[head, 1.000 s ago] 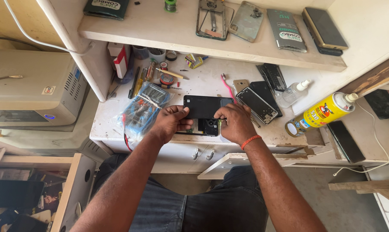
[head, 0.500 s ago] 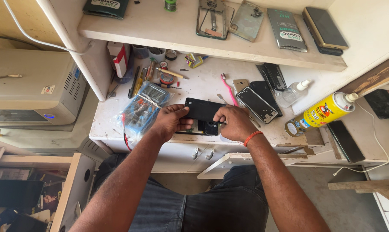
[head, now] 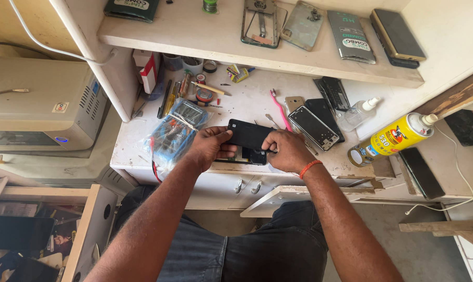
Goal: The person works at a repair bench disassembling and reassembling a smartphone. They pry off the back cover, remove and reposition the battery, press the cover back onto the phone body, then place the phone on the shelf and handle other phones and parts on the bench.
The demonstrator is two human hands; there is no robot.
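Both hands hold a black phone (head: 248, 137) just above the front of a white workbench (head: 247, 99). My left hand (head: 211, 146) grips its left end, thumb on top. My right hand (head: 285, 150), with an orange band on the wrist, grips the right end. The black back cover looks lifted and tilted off the phone body beneath it. A bagged blue multimeter (head: 175, 133) lies just left of my left hand.
An opened phone (head: 314, 127), a pink toothbrush (head: 280, 108) and a clear dropper bottle (head: 357, 114) lie to the right. A yellow spray can (head: 392, 139) rests at the bench's right. The shelf (head: 194, 36) above holds several phone parts. Small tools and tape sit at the back left.
The black back cover has swung up and leftward off the phone body. Both hands kept their grip and shifted slightly left.
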